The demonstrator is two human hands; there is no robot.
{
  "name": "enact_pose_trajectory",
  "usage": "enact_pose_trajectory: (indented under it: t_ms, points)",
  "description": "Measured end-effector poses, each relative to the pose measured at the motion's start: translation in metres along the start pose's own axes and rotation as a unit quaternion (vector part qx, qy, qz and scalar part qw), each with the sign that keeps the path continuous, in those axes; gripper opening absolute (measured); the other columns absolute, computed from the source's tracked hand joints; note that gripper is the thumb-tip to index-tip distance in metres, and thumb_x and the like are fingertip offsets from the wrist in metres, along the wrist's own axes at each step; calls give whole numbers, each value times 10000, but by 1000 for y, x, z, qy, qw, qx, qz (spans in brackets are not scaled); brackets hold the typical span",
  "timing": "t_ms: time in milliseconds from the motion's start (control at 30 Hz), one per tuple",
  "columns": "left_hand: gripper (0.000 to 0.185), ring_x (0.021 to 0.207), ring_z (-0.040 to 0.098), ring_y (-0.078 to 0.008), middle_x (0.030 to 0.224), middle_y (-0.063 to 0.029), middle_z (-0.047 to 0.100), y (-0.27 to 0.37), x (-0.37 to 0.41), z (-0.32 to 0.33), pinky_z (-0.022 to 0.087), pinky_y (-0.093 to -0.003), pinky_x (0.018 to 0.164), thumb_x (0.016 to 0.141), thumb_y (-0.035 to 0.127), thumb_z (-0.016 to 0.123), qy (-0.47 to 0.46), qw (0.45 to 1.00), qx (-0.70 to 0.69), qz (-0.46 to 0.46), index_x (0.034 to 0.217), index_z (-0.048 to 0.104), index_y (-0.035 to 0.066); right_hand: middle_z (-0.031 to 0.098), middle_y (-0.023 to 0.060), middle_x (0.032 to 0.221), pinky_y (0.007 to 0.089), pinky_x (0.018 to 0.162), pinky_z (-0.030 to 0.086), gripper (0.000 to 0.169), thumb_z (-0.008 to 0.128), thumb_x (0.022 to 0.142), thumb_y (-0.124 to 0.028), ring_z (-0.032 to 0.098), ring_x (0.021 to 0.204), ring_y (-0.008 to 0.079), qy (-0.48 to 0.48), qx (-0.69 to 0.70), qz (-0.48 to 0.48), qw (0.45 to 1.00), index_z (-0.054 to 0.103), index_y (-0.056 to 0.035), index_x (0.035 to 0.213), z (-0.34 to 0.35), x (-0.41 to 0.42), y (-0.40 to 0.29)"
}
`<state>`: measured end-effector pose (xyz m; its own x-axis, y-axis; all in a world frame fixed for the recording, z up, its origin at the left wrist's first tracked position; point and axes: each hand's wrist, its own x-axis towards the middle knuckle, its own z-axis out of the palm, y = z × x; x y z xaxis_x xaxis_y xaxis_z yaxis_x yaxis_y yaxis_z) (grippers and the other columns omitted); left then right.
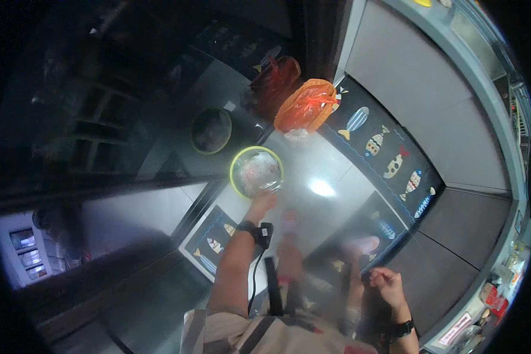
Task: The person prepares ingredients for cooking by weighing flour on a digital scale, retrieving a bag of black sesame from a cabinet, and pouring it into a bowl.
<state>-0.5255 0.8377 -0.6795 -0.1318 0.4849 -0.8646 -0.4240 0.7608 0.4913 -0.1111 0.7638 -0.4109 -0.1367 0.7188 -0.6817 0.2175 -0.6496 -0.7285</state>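
My left hand (264, 201) reaches down to the near rim of a round waste bin (232, 172) with a yellow-green rim. Clear, shiny plastic (272, 186) lies by my fingertips at the bin's edge; blur hides whether I grip it. Inside the bin is pale, crumpled rubbish (254, 170) with some reddish bits. Low on the right, my right hand (387, 283) hangs in the air with loosely curled fingers. Nothing shows in it.
Beyond the bin stands an orange basket (283, 108) holding a tied red plastic bag (310, 105). A dark fish-patterned mat (378, 128) runs along grey cabinets (425, 88). Dark reflective glass (115, 132) borders the left. A cluttered counter (486, 305) curves along the right.
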Motion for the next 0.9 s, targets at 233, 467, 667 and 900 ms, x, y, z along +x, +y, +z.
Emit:
enact_pose_trajectory:
  t_ms: [233,467,667,900]
  points:
    - [511,893,543,-280,1003,-180,531,-28,168,-79,456,-428,718,764,227,612,276,874,374,145,1197,373,101,610,66,733,221,578,460,135,528,830,-35,549,638,89,15,-72,171,983,599,36,919,52,93,79]
    - [664,1250,181,-396,1384,-199,160,-59,215,-67,260,-502,971,776,311,563,203,696,660,196,1327,265,91,603,49,710,236,557,453,164,549,825,-92,543,621,98,38,-142,208,967,600,33,917,42,112,99]
    - [768,1233,248,-347,1344,-209,258,-26,172,-32,185,-433,1030,731,332,609,184,610,677,369,1333,225,48,628,84,786,281,608,469,226,558,824,-184,581,685,135,77,-198,210,954,604,-1,947,13,54,86]
    - [716,1086,455,-328,1224,-242,410,6,9,137,332,-434,935,734,357,623,-69,734,611,287,1268,323,-13,637,120,870,315,718,482,240,555,798,-191,614,807,199,285,-147,93,943,598,-69,1000,-78,-80,30]
